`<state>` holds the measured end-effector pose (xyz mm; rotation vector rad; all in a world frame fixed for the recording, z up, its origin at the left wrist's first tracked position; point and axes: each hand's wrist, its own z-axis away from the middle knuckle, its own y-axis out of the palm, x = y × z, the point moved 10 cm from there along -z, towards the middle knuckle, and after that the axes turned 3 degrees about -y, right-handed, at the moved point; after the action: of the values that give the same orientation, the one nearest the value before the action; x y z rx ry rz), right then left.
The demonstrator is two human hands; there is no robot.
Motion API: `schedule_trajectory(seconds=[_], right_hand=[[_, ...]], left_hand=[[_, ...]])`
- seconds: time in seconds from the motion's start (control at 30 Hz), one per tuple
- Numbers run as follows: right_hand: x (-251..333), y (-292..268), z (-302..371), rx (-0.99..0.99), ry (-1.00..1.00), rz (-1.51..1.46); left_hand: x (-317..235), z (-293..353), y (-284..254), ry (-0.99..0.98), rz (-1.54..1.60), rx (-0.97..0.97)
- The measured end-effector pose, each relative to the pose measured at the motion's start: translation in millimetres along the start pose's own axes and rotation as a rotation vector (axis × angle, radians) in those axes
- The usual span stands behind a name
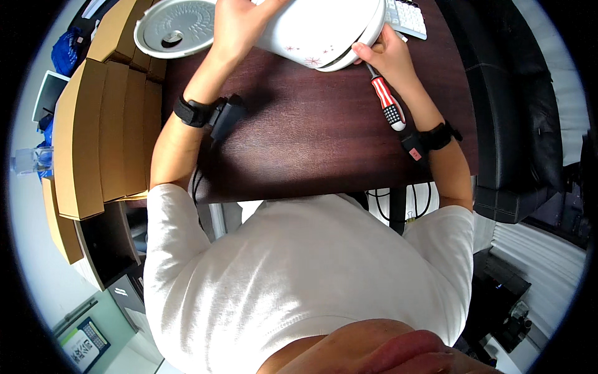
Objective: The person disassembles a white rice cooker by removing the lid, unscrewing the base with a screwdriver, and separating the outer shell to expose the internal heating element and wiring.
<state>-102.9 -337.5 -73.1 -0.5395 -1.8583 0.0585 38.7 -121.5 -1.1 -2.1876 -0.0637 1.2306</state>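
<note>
I see my left hand (240, 25) gripping the tilted white cooker (324, 31) at the far edge of the tabletop (311, 137). My right hand (389, 56) is closed on a screwdriver (386, 100), its tip hidden under the cooker's rim. I judge the tip could slip and gouge the shell, or the cooker could roll off my one-handed hold.

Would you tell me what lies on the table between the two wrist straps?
In the head view, only bare dark tabletop lies between the left wrist strap and the right wrist strap; the screwdriver is beside the right one.
</note>
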Motion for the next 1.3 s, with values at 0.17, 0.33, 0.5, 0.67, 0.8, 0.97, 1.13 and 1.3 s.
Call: schedule_trajectory(seconds=[0.17, 0.33, 0.5, 0.67, 0.8, 0.97, 1.13, 1.3], right_hand=[[-10.9, -0.5, 5.1, -0.020, -0.074, 0.013], [-38.9, -2.5, 3.6, -0.034, -0.072, 0.046], [-32.8, -0.2, -2.8, -0.003, -0.036, 0.038], [-28.3, 2.8, 0.3, -0.033, 0.055, -0.107], [-25.3, 20.0, 8.7, 0.046, 0.266, -0.347], [-22.2, 29.0, 23.4, 0.161, 0.404, -0.392], [-19.6, 39.0, 32.3, 0.192, 0.462, -0.447], [-16.9, 46.0, 37.4, 0.181, 0.514, -0.514]], left_hand=[[-46.3, -2.9, 4.9, 0.041, 0.203, 0.071], [-67.4, -9.8, 0.5, 0.086, 0.033, 0.120], [-97.6, -21.7, -13.7, 0.202, -0.073, 0.085], [-113.2, -37.4, -2.7, 0.325, -0.254, 0.070], [-135.9, -49.0, 9.0, 0.378, -0.429, 0.130], [-161.1, -59.4, 36.8, 0.578, -0.576, 0.131], [-181.8, -58.3, 52.3, 0.650, -0.667, 0.223], [-190.6, -53.3, 50.3, 0.637, -0.691, 0.282]])
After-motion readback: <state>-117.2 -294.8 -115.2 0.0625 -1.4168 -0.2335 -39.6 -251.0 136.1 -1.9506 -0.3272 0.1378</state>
